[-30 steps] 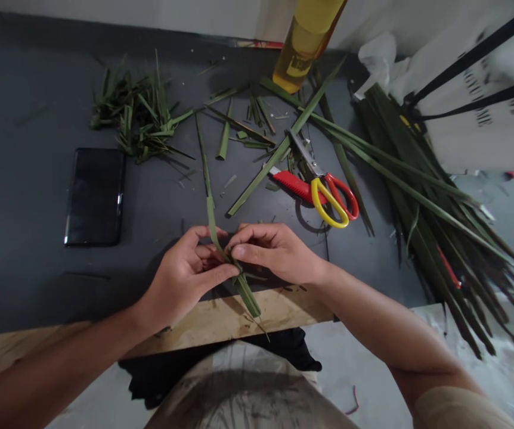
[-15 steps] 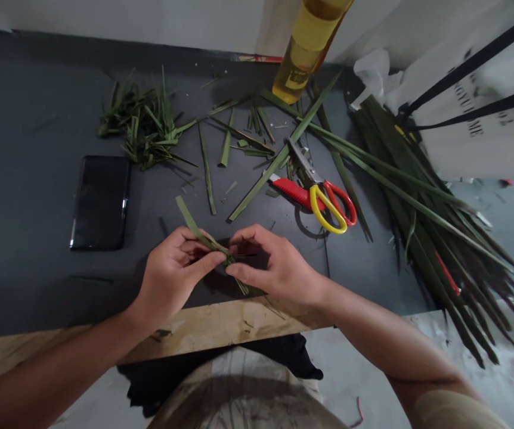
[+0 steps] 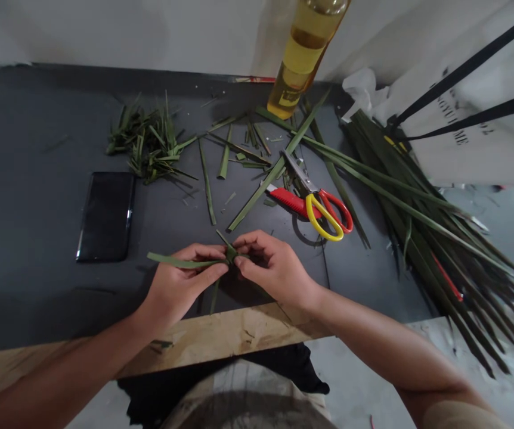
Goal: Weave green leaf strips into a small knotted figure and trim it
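Between my two hands is a small folded knot of green leaf strips (image 3: pixel 231 254), held just above the dark table near its front edge. My left hand (image 3: pixel 180 280) pinches it from the left, thumb and fingers closed. One long strip end sticks out leftward over my left fingers, and other ends point up and down. My right hand (image 3: pixel 272 265) pinches the same knot from the right, with its fingertips partly hidden. Beyond my right hand lie scissors (image 3: pixel 317 199) with one red and one yellow handle, on top of a red utility knife (image 3: pixel 290 201).
A heap of woven leaf pieces (image 3: pixel 149 140) and a black phone (image 3: pixel 106 216) lie at left. Cut strips (image 3: pixel 225 155) are scattered mid-table. An oil bottle (image 3: pixel 302 65) stands behind them. Long leaves (image 3: pixel 400 196) and a white bag (image 3: pixel 476 131) are at right.
The leaf knot has been turned in my fingers: its long strip end pointed up and left before and now lies nearly level to the left. The view has tilted up slightly.
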Motion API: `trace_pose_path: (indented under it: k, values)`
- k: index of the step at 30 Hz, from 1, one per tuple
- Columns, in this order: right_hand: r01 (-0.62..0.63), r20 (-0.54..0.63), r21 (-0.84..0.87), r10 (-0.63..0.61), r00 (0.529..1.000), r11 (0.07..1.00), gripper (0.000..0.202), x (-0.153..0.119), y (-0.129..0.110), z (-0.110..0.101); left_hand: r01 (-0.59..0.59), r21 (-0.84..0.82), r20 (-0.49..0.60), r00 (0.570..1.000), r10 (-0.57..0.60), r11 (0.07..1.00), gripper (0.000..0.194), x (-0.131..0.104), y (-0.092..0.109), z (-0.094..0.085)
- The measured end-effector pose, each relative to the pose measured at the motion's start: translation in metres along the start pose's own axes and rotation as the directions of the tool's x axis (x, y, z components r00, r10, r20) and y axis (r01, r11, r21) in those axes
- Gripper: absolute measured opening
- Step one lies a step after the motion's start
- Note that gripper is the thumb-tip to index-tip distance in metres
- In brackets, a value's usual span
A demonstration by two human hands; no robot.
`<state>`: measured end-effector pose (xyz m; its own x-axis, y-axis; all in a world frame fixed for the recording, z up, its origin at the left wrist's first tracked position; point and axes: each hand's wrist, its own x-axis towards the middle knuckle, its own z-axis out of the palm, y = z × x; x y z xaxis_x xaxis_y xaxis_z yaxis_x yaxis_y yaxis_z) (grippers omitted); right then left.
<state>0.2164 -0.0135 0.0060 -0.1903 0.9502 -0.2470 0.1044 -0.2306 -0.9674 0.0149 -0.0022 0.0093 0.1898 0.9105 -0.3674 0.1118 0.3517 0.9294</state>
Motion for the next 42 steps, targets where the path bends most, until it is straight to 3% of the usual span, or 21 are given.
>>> trace_pose_path:
  k: [6, 13, 19, 23, 27, 33, 37, 42]
  values:
    - [0.012, -0.001, 0.015, -0.012, 1.0, 1.0, 0.023, 0.0, 0.004, -0.001, -0.029, 0.013, -0.007, 1.0, 0.029, 1.0, 0.017, -0.001, 0.002, 0.001]
    - [0.085, 0.059, -0.123, -0.078, 0.995, 0.989, 0.028, 0.001, 0.003, -0.003, -0.147, 0.098, 0.011, 0.989, 0.146, 0.984, 0.005, 0.002, -0.007, -0.002]
    - [0.233, 0.114, -0.195, -0.214, 0.97, 0.953, 0.03, -0.001, 0.007, -0.004, -0.133, 0.072, -0.029, 0.99, 0.135, 0.988, 0.013, -0.001, -0.006, 0.0]
    - [0.302, 0.074, -0.157, -0.294, 0.953, 0.94, 0.03, -0.005, 0.016, -0.001, -0.066, -0.036, -0.053, 0.997, 0.064, 0.997, 0.017, -0.002, -0.002, 0.003]
    - [0.242, 0.032, -0.095, -0.24, 0.97, 0.966, 0.033, -0.007, 0.021, 0.005, -0.027, -0.057, -0.066, 0.998, 0.023, 0.998, 0.017, -0.001, 0.0, 0.004]
    - [0.054, 0.015, 0.172, -0.058, 0.998, 0.984, 0.034, -0.005, 0.017, 0.011, -0.009, -0.084, -0.131, 0.991, -0.002, 0.996, 0.026, -0.001, 0.0, 0.004]
    - [0.088, -0.011, 0.162, -0.087, 0.996, 0.983, 0.033, -0.008, 0.015, 0.01, 0.016, -0.155, -0.089, 0.996, -0.03, 0.988, 0.032, -0.001, 0.001, 0.004]
    - [0.116, -0.01, 0.176, -0.116, 0.993, 0.978, 0.031, -0.008, 0.014, 0.01, -0.007, -0.215, -0.027, 1.0, 0.001, 0.977, 0.024, 0.002, -0.001, 0.003]
